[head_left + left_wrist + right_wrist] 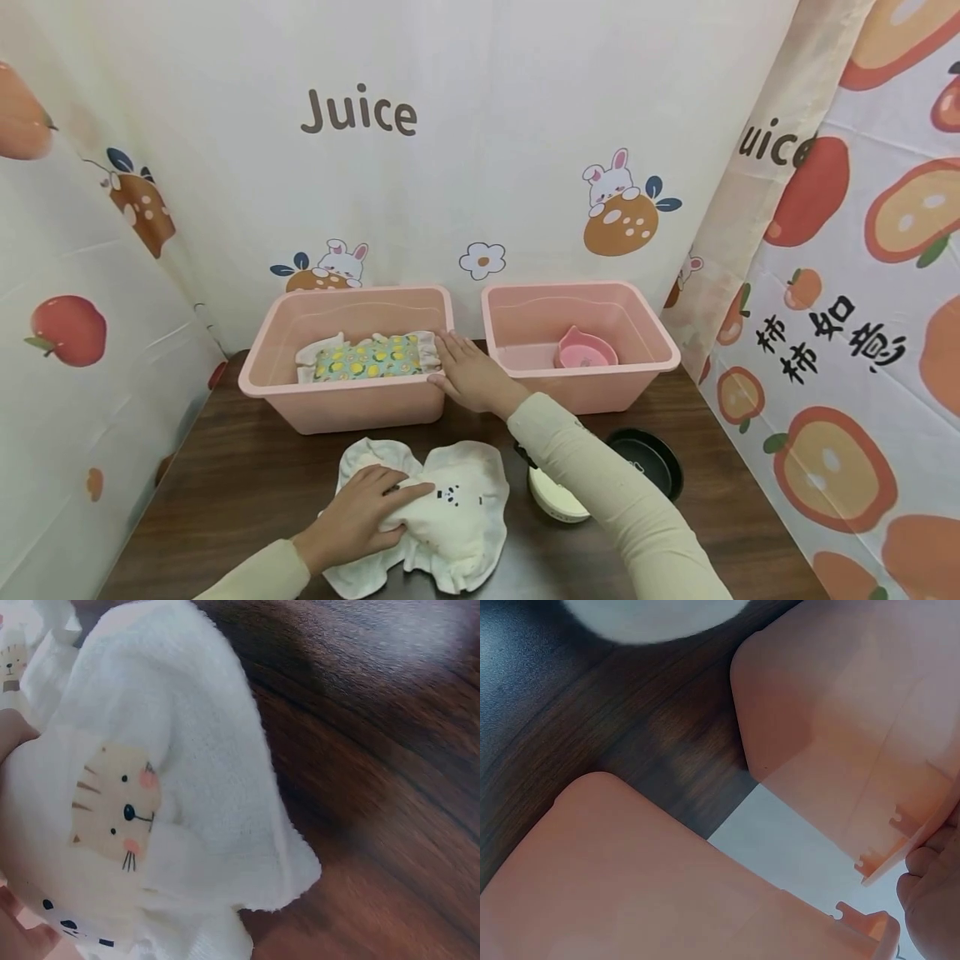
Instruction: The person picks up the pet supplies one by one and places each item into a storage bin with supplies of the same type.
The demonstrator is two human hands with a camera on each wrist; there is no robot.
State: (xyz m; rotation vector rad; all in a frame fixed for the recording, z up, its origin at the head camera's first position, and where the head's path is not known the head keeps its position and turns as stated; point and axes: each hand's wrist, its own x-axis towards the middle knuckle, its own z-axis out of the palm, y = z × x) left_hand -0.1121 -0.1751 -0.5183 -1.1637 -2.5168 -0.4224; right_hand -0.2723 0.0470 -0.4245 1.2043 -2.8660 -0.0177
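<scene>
The white cloth (457, 525) lies under the left hand (360, 512), bunched between its thumb and fingers. The right hand (476, 379), fingers straight, touches the near pink bin (360, 408), beside the lemon-print cloth (367, 360) inside. Right of that hand: another bin (592, 396), holding 1 pink bowl (588, 354). Only the left wrist view shows 1 large cat-face print (116, 810); only the right wrist view, hooks (851, 911) under the rims.

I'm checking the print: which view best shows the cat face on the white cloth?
The left wrist view: the cat face is large and uncovered there. The head view shows the white cloth partly under the left hand, with no clear cat face. The right wrist view shows no cat face.
</scene>
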